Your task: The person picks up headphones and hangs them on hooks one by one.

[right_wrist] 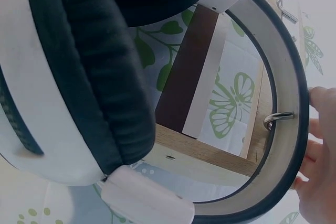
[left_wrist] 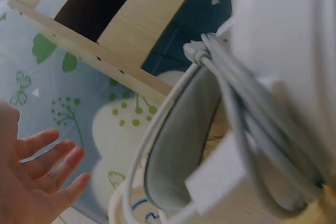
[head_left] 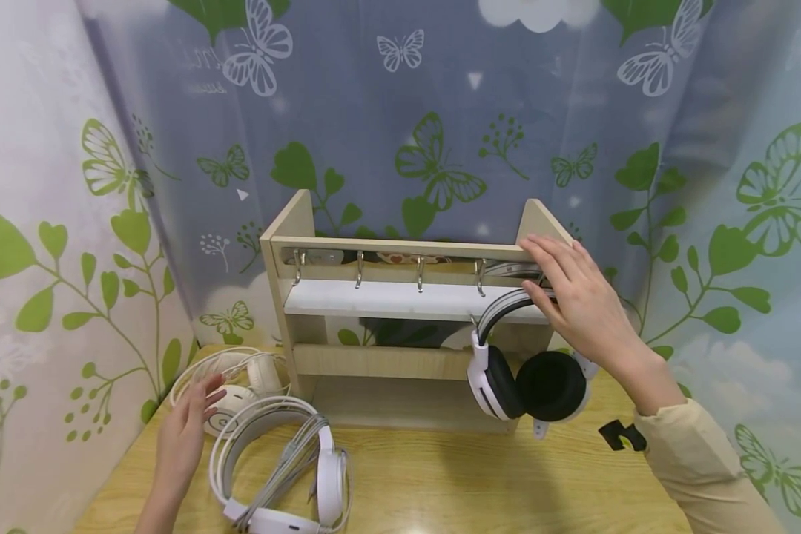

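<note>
White headphones with black ear pads (head_left: 552,386) hang at the right end of a small wooden rack (head_left: 387,362). In the right wrist view their headband (right_wrist: 298,77) loops over a metal hook (right_wrist: 279,117). My right hand (head_left: 584,311) is at the top of this headband, fingers extended toward the rack's upper rail. My left hand (head_left: 180,434) holds nothing, fingers spread and loosely bent, at the table's left side. Close to it lie white headphones with a bundled grey cable (head_left: 287,463), and behind these a cream pair (head_left: 232,406), partly hidden by the hand.
Several metal hooks (head_left: 420,274) line the rack's upper rail, above a white shelf (head_left: 400,298). The rack stands at the back of a wood-grain table (head_left: 434,482). Patterned cloth (head_left: 347,96) hangs behind and on both sides.
</note>
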Available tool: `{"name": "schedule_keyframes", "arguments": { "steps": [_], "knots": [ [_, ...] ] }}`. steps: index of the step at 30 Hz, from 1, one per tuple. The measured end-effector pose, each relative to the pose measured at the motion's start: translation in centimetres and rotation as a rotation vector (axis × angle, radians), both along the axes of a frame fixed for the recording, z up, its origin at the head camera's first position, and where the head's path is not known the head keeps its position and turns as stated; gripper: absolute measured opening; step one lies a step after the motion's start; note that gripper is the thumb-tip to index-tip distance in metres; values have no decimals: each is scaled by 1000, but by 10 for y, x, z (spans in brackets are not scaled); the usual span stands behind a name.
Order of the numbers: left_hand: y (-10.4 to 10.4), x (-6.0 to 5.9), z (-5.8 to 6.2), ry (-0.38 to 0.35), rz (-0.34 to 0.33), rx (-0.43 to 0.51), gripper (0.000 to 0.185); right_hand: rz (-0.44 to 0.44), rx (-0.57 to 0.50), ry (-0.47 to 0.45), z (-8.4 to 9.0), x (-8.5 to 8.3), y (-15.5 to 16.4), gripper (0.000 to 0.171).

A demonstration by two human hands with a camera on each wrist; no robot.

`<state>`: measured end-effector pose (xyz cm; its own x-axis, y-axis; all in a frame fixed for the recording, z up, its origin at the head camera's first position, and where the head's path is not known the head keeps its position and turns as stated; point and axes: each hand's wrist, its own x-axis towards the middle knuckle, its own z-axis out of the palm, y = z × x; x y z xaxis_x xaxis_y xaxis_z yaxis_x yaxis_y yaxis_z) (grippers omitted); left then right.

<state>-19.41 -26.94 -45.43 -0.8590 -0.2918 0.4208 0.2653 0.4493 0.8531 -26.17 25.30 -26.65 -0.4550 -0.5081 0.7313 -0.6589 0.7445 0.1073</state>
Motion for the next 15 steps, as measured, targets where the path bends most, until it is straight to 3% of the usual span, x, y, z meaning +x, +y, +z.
{"name": "schedule_keyframes", "arguments": {
  "steps": [15],
  "knots": [
    [-17,19,-38,-141,27,34,49,8,-5,12,0,0,-1,57]
  ]
}}
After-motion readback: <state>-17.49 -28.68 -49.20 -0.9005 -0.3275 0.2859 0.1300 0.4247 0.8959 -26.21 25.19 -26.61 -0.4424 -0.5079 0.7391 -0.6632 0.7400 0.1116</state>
